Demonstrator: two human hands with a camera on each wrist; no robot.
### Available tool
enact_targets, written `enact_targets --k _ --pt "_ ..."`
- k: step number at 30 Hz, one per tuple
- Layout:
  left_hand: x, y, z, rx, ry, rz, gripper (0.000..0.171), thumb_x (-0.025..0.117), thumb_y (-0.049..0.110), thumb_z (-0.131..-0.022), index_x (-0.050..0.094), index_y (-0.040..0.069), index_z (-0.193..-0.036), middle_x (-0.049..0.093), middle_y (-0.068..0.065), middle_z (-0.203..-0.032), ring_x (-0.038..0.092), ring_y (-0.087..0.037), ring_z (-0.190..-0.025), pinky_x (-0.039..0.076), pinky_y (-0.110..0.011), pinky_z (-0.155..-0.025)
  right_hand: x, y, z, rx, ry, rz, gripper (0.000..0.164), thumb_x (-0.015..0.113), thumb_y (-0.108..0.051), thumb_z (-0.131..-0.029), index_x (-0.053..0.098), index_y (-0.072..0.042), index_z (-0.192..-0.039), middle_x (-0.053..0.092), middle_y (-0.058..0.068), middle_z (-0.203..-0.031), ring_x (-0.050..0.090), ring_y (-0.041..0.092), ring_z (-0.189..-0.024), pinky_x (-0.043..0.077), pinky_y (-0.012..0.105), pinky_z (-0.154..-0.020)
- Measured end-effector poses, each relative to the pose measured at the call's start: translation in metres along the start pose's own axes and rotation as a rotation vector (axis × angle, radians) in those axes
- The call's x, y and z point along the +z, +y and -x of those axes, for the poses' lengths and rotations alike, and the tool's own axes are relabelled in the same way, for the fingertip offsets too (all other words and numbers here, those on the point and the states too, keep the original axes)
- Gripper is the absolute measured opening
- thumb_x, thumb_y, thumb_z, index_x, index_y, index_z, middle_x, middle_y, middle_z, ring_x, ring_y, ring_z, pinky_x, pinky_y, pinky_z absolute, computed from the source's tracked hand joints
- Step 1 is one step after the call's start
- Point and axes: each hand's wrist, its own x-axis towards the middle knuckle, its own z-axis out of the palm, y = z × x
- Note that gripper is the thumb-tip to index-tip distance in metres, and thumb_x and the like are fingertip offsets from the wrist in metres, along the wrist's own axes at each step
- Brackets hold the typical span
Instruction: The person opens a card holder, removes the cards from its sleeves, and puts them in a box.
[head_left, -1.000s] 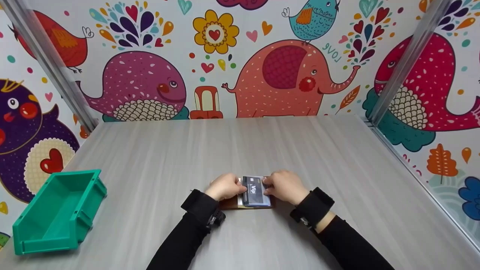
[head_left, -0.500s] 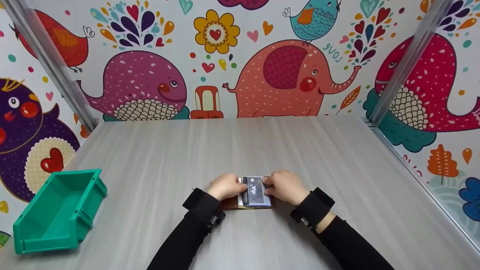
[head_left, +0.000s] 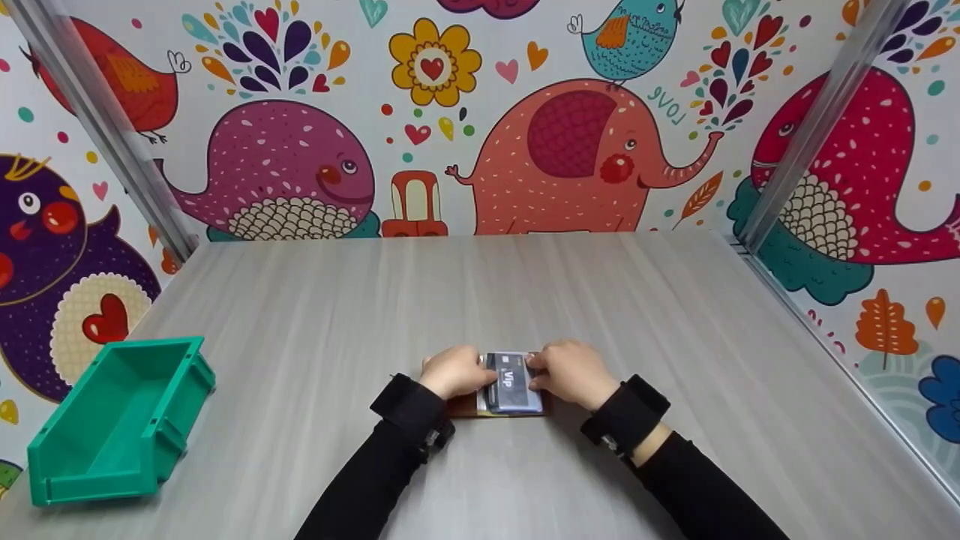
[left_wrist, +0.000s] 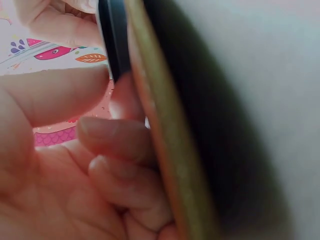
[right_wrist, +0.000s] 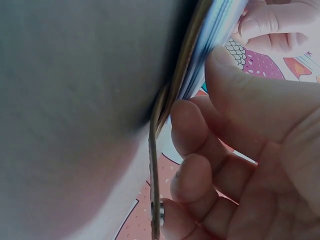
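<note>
A brown card holder (head_left: 463,407) lies spread on the table, with clear plastic sleeves (right_wrist: 212,42) inside. A dark card (head_left: 508,380) marked "Vip" shows on top of the sleeves. At its left edge my left hand (head_left: 454,371) pinches the card between thumb and index finger; the other fingers curl against the holder's inner face in the left wrist view. My right hand (head_left: 574,373) grips the right edge of the sleeves, thumb on top. Below those fingers, the right wrist view shows a thin strap (right_wrist: 154,175) with a metal snap (right_wrist: 161,213).
A green plastic bin (head_left: 112,420) stands at the table's left side. Printed wall panels (head_left: 420,150) border the back and both sides, with metal posts (head_left: 817,127) at the corners. Light wood-grain tabletop (head_left: 480,292) surrounds the hands.
My left hand has shifted slightly to the right, its thumb a little farther over the card's edge. The right hand and the card holder stay in place.
</note>
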Motion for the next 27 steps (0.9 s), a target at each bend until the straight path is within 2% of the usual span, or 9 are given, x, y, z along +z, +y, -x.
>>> enact_targets --k 4,14,20,27 --pt "0.0 0.0 0.0 -0.001 -0.001 0.003 0.028 0.071 0.033 -0.085 0.056 0.012 -0.075 0.056 0.0 -0.073 0.053 -0.02 -0.071 0.035 -0.051 -0.09 0.0 0.0 0.0 0.009 -0.001 -0.013 0.017 0.084 -0.02 -0.077 0.077 -0.012 -0.09 0.066 0.005 -0.076 0.062 0.028 -0.069 0.048 0.044 -0.063" --pt "-0.001 -0.004 -0.001 0.037 0.006 0.009 0.029 0.072 0.031 -0.085 0.053 0.013 -0.071 0.053 0.002 -0.069 0.051 -0.018 -0.067 0.037 -0.046 -0.082 0.0 0.0 -0.001 0.01 -0.007 -0.026 0.016 0.083 -0.021 -0.078 0.077 -0.013 -0.089 0.067 0.004 -0.076 0.06 0.027 -0.068 0.047 0.044 -0.063" --pt "-0.003 -0.007 -0.002 0.042 -0.002 0.023 0.028 0.072 0.031 -0.086 0.057 0.011 -0.073 0.056 0.002 -0.071 0.052 -0.017 -0.067 0.04 -0.042 -0.078 0.0 0.0 -0.001 0.013 -0.008 -0.039 0.015 0.083 -0.021 -0.078 0.076 -0.013 -0.088 0.066 0.004 -0.076 0.06 0.027 -0.068 0.047 0.044 -0.062" --pt "-0.006 -0.012 0.0 0.061 0.002 0.054 0.027 0.072 0.027 -0.084 0.056 0.012 -0.068 0.052 0.003 -0.066 0.049 -0.015 -0.062 0.038 -0.032 -0.063 0.0 0.002 0.0 0.01 -0.003 -0.038 0.017 0.084 -0.021 -0.077 0.077 -0.013 -0.09 0.065 0.003 -0.075 0.06 0.026 -0.068 0.047 0.044 -0.062"
